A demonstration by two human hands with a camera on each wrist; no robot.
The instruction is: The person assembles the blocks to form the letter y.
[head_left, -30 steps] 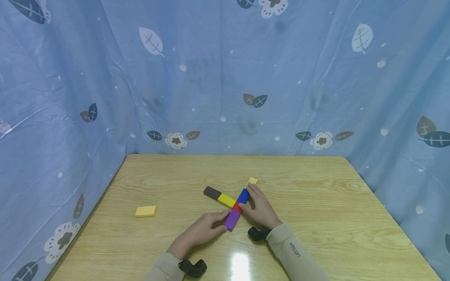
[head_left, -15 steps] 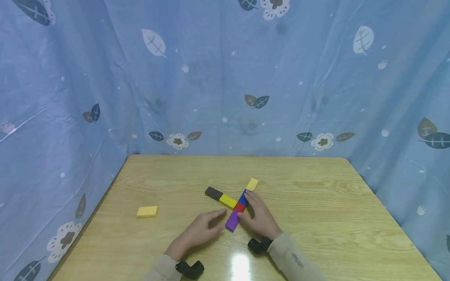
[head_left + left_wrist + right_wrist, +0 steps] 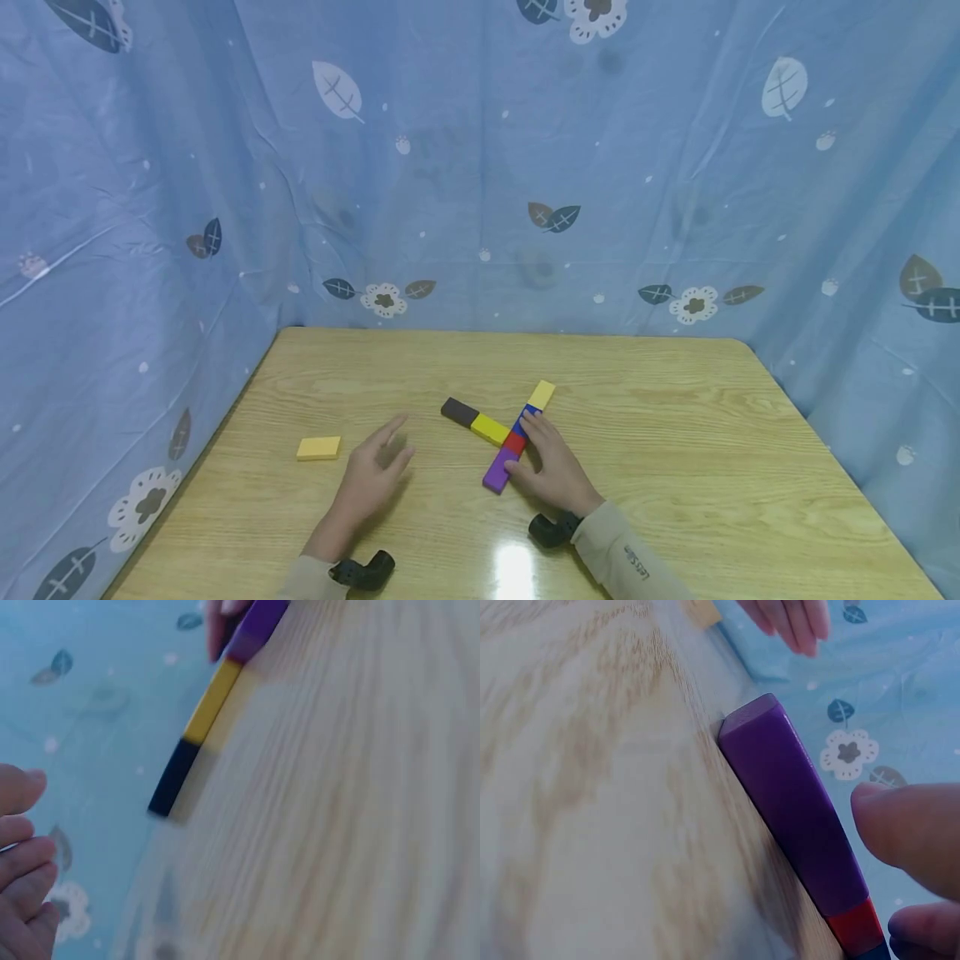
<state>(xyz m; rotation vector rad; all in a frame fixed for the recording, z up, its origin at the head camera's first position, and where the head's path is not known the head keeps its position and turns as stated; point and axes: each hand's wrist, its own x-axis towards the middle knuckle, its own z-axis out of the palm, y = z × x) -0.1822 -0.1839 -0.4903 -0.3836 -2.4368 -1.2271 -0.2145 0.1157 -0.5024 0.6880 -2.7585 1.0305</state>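
Note:
Flat blocks lie joined end to end on the table: a pale yellow block, a blue block, a red block and a purple block form a slanted row. From its left side branch a yellow block and a dark block. My right hand rests along the row, fingertips over the blue block, thumb at the purple block's edge. My left hand is over the table left of the blocks, holding nothing, fingers extended. Another pale yellow block lies alone left of it.
The wooden table stands against a blue patterned curtain at its back and sides. A black wrist camera sits on each wrist, the left one low over the table.
My left hand has left the purple block and moved left towards the lone pale yellow block. My right hand has slid slightly down the row, its fingers now at the blue block.

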